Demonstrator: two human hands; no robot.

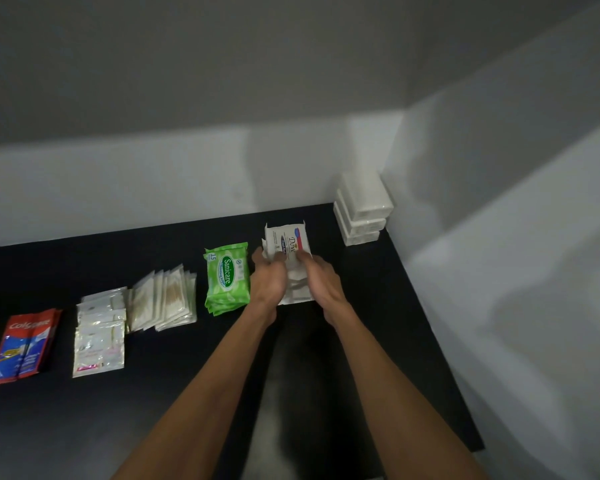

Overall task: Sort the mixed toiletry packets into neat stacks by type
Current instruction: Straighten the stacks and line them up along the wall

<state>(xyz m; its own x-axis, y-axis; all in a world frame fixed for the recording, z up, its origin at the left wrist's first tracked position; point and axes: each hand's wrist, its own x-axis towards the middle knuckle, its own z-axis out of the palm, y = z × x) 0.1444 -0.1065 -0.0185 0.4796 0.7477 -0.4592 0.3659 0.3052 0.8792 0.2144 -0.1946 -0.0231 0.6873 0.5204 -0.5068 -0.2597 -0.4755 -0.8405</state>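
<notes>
Left hand (269,282): fingers closed on the near left edge of the Dove soap packets (289,244), thumb on top
Right hand (321,280): clamped on the same packets from the right, fingertips on the top wrapper
Dove soap packets: white stack on the desk (378,306), between both hands, top one tilted, label facing up
Sanicare wipes (227,276): green stack just beside the left hand, at 9 o'clock
Clear sachets (165,301): fanned pile further toward 9 o'clock
White sachets (99,332): overlapped stack beyond, toward 8 o'clock
Colgate packets (23,346): red stack farthest left
White boxes (362,209): three stacked in the wall corner, 1 o'clock of the hands, apart from them
</notes>
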